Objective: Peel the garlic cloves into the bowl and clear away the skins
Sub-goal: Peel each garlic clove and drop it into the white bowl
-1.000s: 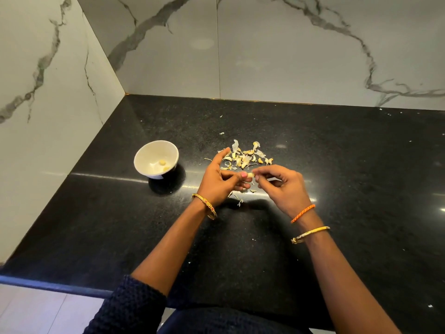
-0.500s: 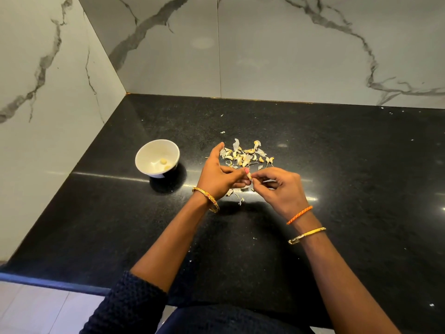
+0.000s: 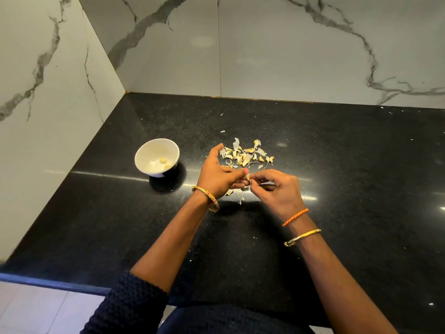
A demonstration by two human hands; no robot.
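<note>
A small garlic clove (image 3: 247,177) is pinched between both hands above the black counter. My left hand (image 3: 220,175) holds it with thumb and fingers, its index finger sticking out toward the pile. My right hand (image 3: 277,189) pinches the clove's other end with curled fingers. A pile of garlic cloves and dry skins (image 3: 245,154) lies just beyond the hands. A white bowl (image 3: 144,153) stands to the left with two peeled cloves (image 3: 164,163) inside. A few loose skins (image 3: 234,195) lie under the hands.
The black stone counter (image 3: 337,165) sits in a corner of marble walls (image 3: 48,104) at the left and back. Its front edge (image 3: 48,282) runs near my dark-sleeved left arm. Tiny skin flecks are scattered about the counter.
Both hands have stayed together on the clove, with small finger shifts as the right hand works at its end. The bowl and pile have not moved.
</note>
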